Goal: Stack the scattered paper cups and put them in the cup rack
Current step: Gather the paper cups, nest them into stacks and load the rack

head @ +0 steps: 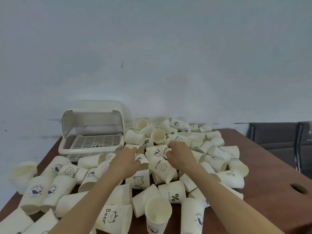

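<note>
Cream paper cups (170, 191) lie scattered in a heap on the brown surface (263, 168), most to the right of and in front of the rack (92, 142). The rack stands at the surface's far left, lid raised, grid tray bare. Both hands reach into the heap right of the rack: the left hand (127, 157) with fingers curled onto a cup, the right hand (177, 152) curled over a "Bear" cup (164, 150). Whether either truly grips, I cannot tell.

Readable print on the paper cups only.
"HELLO" with a smiley on a cup (160, 165) mid-pile and another cup (73, 171) at left; "Bear" with a bear face on a near cup (112, 217); "%" over "NICE" on a cup (173, 194); "HI" on a right-side cup (231, 177). Round blue whale logo on a left cup (36, 191), its text too blurred to read.
</note>
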### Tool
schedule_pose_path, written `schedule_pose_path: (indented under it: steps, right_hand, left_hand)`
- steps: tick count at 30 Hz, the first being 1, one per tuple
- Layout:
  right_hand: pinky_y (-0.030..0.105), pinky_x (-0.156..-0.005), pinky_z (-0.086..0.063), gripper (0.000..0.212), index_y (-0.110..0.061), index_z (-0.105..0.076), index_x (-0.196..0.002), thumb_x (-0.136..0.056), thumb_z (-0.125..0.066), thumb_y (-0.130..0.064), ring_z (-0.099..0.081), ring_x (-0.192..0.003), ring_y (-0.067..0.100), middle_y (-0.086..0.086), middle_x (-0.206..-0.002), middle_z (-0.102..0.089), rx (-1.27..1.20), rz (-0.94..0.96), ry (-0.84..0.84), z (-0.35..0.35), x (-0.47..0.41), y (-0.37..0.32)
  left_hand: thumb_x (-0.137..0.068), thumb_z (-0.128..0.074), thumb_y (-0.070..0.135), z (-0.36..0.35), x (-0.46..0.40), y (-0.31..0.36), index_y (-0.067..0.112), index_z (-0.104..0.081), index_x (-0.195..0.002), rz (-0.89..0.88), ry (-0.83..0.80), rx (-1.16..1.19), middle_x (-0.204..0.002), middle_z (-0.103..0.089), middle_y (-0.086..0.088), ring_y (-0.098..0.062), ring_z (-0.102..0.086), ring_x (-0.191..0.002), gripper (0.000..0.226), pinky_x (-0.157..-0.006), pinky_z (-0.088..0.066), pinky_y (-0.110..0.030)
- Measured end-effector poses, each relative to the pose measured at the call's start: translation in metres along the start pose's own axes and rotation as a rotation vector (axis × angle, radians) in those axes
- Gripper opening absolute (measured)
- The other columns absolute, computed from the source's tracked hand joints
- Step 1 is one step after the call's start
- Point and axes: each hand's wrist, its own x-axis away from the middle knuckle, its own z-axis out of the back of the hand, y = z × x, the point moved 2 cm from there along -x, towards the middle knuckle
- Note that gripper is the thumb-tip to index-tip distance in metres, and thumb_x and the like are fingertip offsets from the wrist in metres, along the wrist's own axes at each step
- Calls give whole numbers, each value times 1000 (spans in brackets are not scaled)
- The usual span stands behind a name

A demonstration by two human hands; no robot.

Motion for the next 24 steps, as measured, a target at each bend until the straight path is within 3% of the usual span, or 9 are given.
schedule_pose_path:
  steps: [2, 4, 8, 14, 17, 24]
  right_hand:
    - [34, -76, -47, 12, -9, -57, -90, -88, -49, -16, -58, -93, 29, 8, -96, -58, 45, -69, -4, 1, -4, 10]
    - [35, -75, -45, 15, -11, -43, -76, -89, -49, -17, -55, -90, 28, 8, -91, -54, 98, -122, -24, 1, -5, 16]
    - [39, -88, -48, 10, -15, -44, -88, -90, -49, -23, -57, -104, 30, 8, -107, -60, 130, -184, -41, -5, -10, 18]
    - [40, -92, -45, 12, -16, -55, -96, -89, -49, -24, -58, -107, 29, 6, -109, -62, 92, -283, -4, -20, -22, 14]
    - [39, -91, -46, 14, -14, -58, -98, -89, -50, -20, -59, -105, 29, 6, -108, -62, 67, -294, 35, -25, -25, 10]
    - [35, -78, -47, 8, -14, -49, -80, -87, -51, -11, -61, -95, 28, 6, -97, -62, 4, -270, 135, -24, -30, 2]
  left_hand:
    - [-92, -49, 30, -3, -3, 4, 21, -45, -138, -8, -11, 3, -130, -50, -5, -22, -49, -118, 47, -94, -46, -39]
    - [-93, -48, 30, -6, -4, 7, 23, -43, -139, -21, -22, 3, -130, -49, -5, -22, -50, -115, 47, -93, -46, -38]
    - [-94, -48, 29, -6, -7, 11, 26, -43, -135, -57, -27, -5, -117, -52, -3, -22, -51, -109, 42, -91, -46, -38]
    - [-94, -47, 30, -7, -11, 11, 25, -44, -133, -63, -33, -2, -112, -51, 0, -21, -52, -104, 40, -86, -48, -37]
    - [-94, -46, 31, -9, -13, 11, 25, -43, -133, -66, -42, -15, -113, -51, -1, -22, -52, -105, 40, -87, -48, -38]
    - [-94, -45, 31, -13, -20, 12, 23, -41, -136, -76, -54, -33, -116, -51, -1, -22, -51, -110, 44, -90, -46, -39]
